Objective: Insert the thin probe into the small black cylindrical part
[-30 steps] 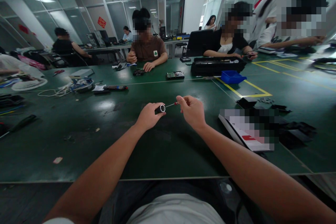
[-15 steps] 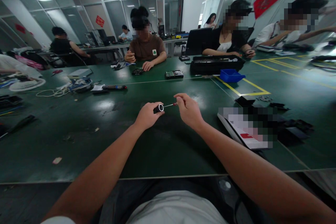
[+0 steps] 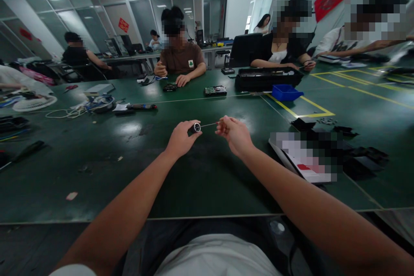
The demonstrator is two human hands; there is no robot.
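A: What is gripped by the left hand (image 3: 181,139)?
B: A small black cylinder (image 3: 196,128) is pinched between the thumb and fingers, and its pale end ring is seen.
A: And by the right hand (image 3: 238,135)?
B: A thin screwdriver (image 3: 209,125) is held in the closed fingers, and its shaft is pointed at the cylinder. Whether the cylinder is touched by the tip cannot be told.
A: Where is the cylinder held?
B: Above the green table (image 3: 207,189). Farther away, a hard drive (image 3: 215,90) and a blue tray (image 3: 286,93) are seen.
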